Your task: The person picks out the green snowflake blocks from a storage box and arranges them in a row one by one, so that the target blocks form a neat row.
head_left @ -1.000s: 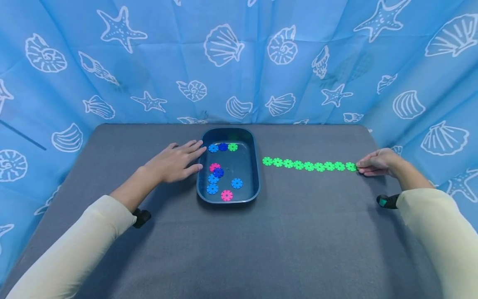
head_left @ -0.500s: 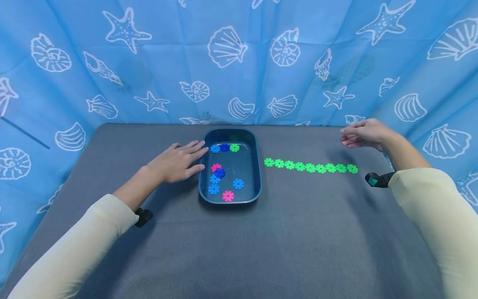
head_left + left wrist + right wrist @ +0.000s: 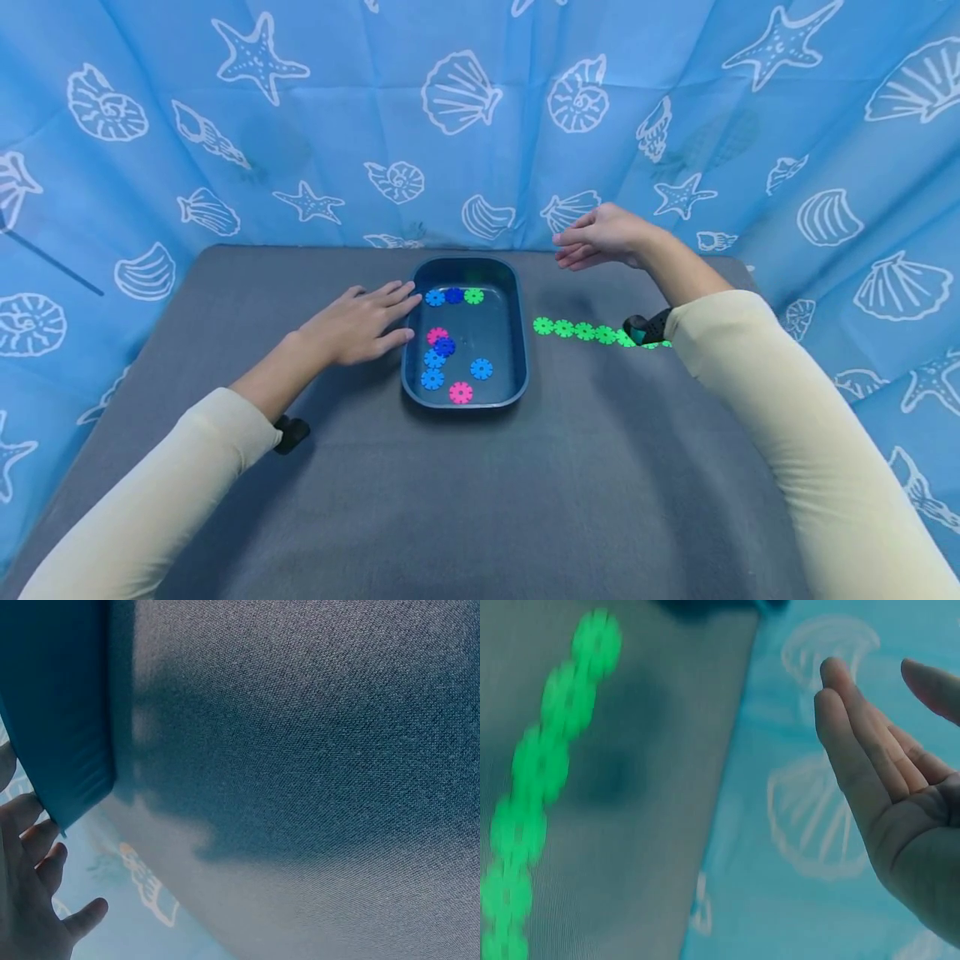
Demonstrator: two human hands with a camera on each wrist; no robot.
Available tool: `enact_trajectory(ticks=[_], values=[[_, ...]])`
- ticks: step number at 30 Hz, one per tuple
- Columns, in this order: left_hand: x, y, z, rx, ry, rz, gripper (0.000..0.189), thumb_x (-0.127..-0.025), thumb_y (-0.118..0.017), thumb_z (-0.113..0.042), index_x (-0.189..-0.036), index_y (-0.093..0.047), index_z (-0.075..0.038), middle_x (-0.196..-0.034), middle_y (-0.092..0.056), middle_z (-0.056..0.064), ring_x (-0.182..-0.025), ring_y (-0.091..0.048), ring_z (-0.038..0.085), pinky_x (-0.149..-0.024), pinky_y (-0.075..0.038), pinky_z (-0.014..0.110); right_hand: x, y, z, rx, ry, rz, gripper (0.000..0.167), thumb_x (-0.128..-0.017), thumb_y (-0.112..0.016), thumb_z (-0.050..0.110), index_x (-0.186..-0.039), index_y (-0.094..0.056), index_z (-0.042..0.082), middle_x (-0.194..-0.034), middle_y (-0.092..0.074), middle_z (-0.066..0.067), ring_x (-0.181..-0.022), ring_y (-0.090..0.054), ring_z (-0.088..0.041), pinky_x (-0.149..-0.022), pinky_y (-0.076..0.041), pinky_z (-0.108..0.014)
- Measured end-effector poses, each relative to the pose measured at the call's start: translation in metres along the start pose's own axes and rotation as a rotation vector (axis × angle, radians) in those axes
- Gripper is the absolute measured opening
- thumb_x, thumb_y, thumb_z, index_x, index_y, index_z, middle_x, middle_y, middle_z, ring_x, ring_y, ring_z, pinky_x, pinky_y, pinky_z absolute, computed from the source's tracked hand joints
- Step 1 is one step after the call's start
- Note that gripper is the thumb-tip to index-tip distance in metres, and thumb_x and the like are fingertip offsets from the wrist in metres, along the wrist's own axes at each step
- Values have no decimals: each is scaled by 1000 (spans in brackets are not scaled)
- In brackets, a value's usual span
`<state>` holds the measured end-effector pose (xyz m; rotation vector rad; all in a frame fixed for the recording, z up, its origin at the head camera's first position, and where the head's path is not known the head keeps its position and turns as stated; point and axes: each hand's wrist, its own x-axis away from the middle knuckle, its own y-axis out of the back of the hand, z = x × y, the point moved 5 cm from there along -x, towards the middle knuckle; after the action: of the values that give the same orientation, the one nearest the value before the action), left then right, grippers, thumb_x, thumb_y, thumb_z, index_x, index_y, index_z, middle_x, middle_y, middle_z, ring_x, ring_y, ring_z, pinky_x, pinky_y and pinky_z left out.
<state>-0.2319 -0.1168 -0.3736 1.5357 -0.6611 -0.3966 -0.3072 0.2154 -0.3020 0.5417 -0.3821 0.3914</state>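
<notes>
At the left rim of a dark blue tray (image 3: pixel 523 367) my left hand (image 3: pixel 358 323) rests with fingers spread and fairly straight; the left wrist view shows its fingertips at the tray's edge (image 3: pixel 56 712). My right hand (image 3: pixel 609 237) is raised over the far side of the table, right of the tray, holding nothing. In the right wrist view its fingers are extended and the thumb stands apart. Below it a row of green notched discs (image 3: pixel 583 331) lies joined edge to edge on the table, its right end hidden behind my right wrist and sleeve.
Inside the tray lie a green disc (image 3: pixel 474 296), pink discs (image 3: pixel 461 392) and several blue discs (image 3: pixel 482 369). A grey cloth covers the table (image 3: pixel 480 500). Behind its far edge hangs a blue curtain (image 3: pixel 315 125) printed with shells. A black wrist camera (image 3: pixel 291 434) sits under the left forearm.
My right hand has let go of the right end of the green disc row, lifted, and swung left towards the tray. The left hand stays at the tray's rim.
</notes>
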Motion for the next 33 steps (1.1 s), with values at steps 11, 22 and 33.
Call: enact_trajectory(ticks=[11, 22, 33], values=[[0, 0, -1, 8, 3, 16, 68, -103, -46, -48, -158, -27, -12, -164, -20, 12, -151, -17, 33, -114, -21, 66, -36, -76, 21, -37, -14, 53, 42, -102, -59, 16, -136, -54, -7, -132, -59, -28, -118, -63, -35, -99, -50, -42], [0, -1, 1, 9, 5, 19, 68, -103, -46, -47, -158, -27, -12, -164, -20, 12, -151, -17, 34, -114, -20, 66, -55, -111, 17, -79, -103, 38, 46, -102, -57, 16, -140, -48, -8, -133, -58, -27, -120, -61, -36, -101, -49, -43], [-1, -1, 1, 3, 10, 18, 67, -104, -45, -47, -158, -28, -12, -164, -20, 12, -151, -18, 34, -113, -21, 66, -58, -124, 15, -54, -126, -3, 58, -101, -59, 16, -148, -33, -7, -136, -54, -26, -117, -62, -36, -99, -51, -41]])
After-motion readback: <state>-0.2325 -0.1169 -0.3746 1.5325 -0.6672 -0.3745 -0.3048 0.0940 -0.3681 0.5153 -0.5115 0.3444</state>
